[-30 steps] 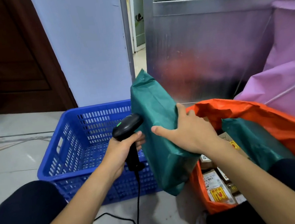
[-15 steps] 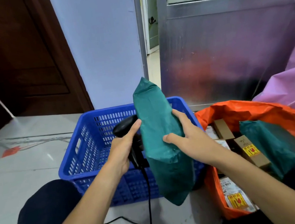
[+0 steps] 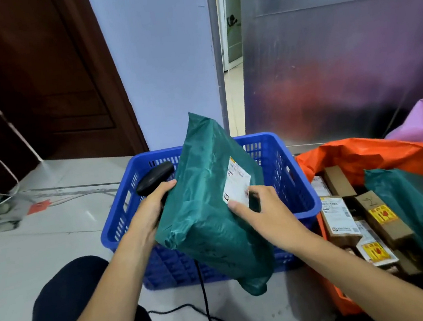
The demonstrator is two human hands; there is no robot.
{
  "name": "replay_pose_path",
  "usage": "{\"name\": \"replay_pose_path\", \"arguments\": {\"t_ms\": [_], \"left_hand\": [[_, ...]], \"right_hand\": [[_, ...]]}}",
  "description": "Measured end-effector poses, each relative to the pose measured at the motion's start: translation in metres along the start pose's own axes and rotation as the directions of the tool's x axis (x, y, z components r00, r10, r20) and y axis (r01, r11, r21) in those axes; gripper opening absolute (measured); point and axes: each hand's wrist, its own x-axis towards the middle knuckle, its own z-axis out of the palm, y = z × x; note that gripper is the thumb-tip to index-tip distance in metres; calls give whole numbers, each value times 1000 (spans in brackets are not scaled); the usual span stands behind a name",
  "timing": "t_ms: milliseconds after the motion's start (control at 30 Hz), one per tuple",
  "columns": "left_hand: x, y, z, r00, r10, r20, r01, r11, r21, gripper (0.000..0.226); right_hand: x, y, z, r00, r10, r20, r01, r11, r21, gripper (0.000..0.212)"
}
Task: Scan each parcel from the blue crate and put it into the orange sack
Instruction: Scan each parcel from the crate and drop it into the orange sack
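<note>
Person, head-camera view. Left hand [image 3: 149,213] and right hand [image 3: 267,214]: bare, no gloves, rings or watch visible. Forearms: bare to the frame's lower edge, no sleeves in view. Legs: dark navy-black trousers [image 3: 71,305], plain, both knees showing.

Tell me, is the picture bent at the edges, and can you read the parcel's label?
Head view: wide-angle bending, the door frame leans and the forearms splay outward; the metal panel shows soft reddish and purple reflections; the white label on the green parcel is too small and soft to read; lighting is even, shadows faint.
</note>
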Motion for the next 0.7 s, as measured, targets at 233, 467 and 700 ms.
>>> {"name": "replay_pose_path", "arguments": {"t_ms": [233, 467, 700], "left_hand": [[6, 0, -18, 995, 51, -87, -47, 998, 51, 54], [4, -4, -15, 994, 82, -69, -79, 996, 51, 15], [3, -27, -15, 995, 9, -100, -5, 999, 40, 28]], "right_hand": [[-5, 38, -7, 903, 329, 276, -389, 900, 199, 77], [-15, 49, 12, 784, 345, 516, -597, 648, 473, 82], [-18, 45, 1, 798, 397, 453, -596, 408, 691, 56]]}}
